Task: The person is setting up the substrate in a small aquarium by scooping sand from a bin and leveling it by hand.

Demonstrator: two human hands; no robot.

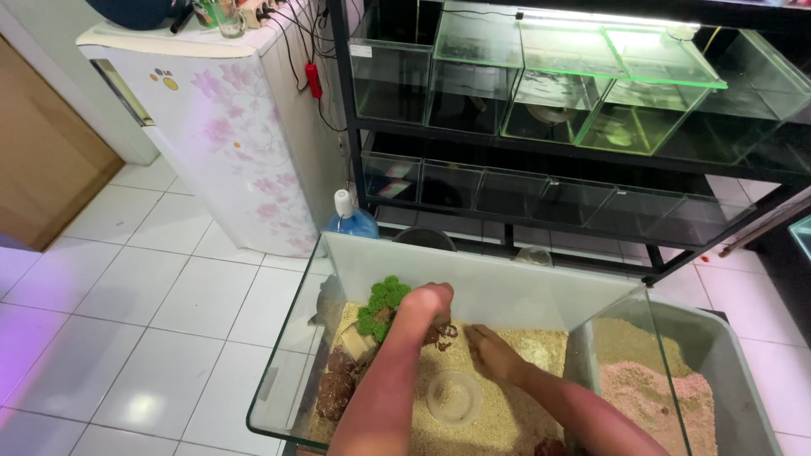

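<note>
I look down into a glass tank point(473, 279) floored with pale sand point(507, 414). My left hand point(428, 302) reaches to the tank's back, curled shut on a dark brown piece of wood point(441, 334) beside a green mossy plant point(382, 302). My right hand point(492, 351) rests on the sand just right of it, fingers extended and holding nothing. A clear round dish point(454, 397) lies on the sand between my forearms. A small tan block point(356, 342) and brown bark pieces point(336, 387) sit at the left side.
A grey tub point(718, 355) of pinkish and tan sand stands to the right of the tank. Behind are a black rack point(541, 143) of glass tanks, a blue water bottle point(351, 221) and a white flowered fridge point(228, 127). White floor tiles point(144, 312) lie to the left.
</note>
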